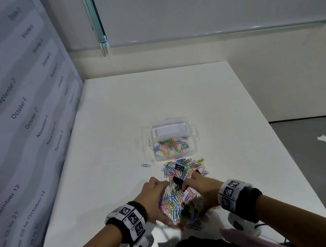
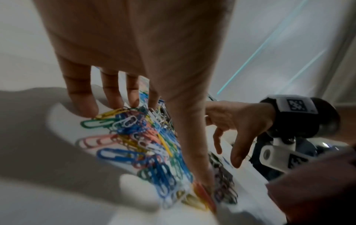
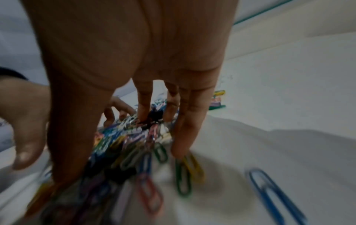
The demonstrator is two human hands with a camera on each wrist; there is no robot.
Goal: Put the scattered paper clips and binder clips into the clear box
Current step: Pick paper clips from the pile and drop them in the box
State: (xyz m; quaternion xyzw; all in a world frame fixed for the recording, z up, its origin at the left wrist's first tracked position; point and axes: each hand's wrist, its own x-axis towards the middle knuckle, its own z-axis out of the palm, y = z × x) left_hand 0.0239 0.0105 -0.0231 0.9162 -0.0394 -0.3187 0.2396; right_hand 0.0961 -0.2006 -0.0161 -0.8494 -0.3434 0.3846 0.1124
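Note:
A heap of coloured paper clips (image 1: 177, 203) lies on the white table near its front edge, with a black binder clip (image 1: 178, 181) on top. My left hand (image 1: 154, 197) and right hand (image 1: 203, 189) press against the heap from either side. The left fingers (image 2: 80, 94) stand straight with tips on the table, and the thumb runs along the clips (image 2: 134, 137). The right fingers (image 3: 185, 129) also reach straight down into the clips (image 3: 134, 137). Beyond the heap, more clips (image 1: 185, 166) and another binder clip (image 1: 179, 166) lie before the clear box (image 1: 154, 128), which holds several clips.
One blue paper clip (image 1: 146, 165) lies alone left of the box. A printed calendar panel (image 1: 13, 99) walls the table's left side. The white table (image 1: 155, 95) stretches bare behind the box. A paper scrap (image 1: 324, 138) lies on the floor past the right edge.

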